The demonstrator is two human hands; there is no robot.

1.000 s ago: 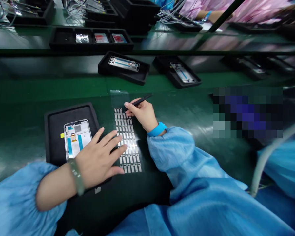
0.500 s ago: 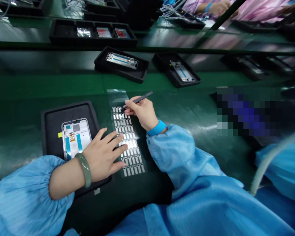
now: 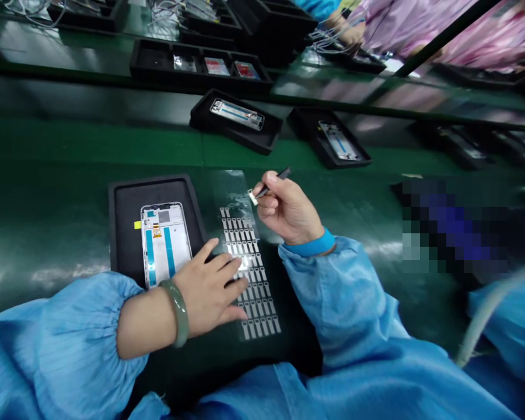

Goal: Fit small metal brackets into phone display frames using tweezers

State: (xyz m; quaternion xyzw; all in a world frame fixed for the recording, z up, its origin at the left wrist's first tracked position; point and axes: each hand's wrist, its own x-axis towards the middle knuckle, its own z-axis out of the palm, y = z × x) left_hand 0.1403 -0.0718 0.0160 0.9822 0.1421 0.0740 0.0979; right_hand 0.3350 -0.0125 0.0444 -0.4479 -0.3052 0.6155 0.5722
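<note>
Small piece (image 3: 252,197) lifted off sheet (image 3: 231,189), glossy green bench (image 3: 354,224), black trays (image 3: 245,137) beyond

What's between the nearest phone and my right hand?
In the head view: the tray's right rim, some green table, then the sheet of small silvery pieces.

Left hand (image 3: 212,291) splays palm-down onto the sheet (image 3: 254,289); right hand (image 3: 289,207) (fingers pinched) hovers beside its far end.
</note>
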